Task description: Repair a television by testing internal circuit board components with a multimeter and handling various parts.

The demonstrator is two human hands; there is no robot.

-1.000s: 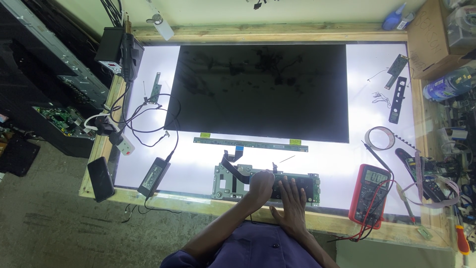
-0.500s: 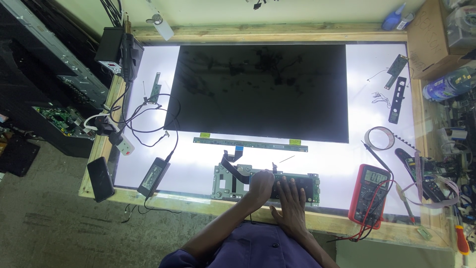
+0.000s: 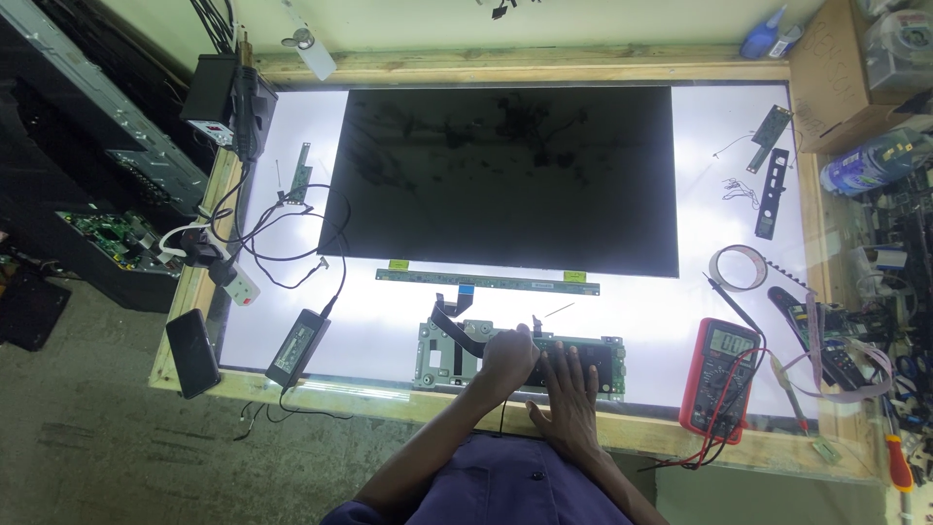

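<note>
Left hand [image 3: 508, 356] curled on circuit board [image 3: 593, 362], right hand [image 3: 567, 394] flat (fingers spread), multimeter [image 3: 720, 372] nearby

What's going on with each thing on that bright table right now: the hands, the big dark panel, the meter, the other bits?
Left hand: curled, resting on the circuit board.
Right hand: flat, fingers spread on the board.
Circuit board: lying flat, ribbon cables attached.
Dark screen panel: flat on the lit table, unlit.
Light table: glowing white.
Red multimeter: lying face up, leads plugged in.
Phone: screen dark, on the wooden edge.
</note>
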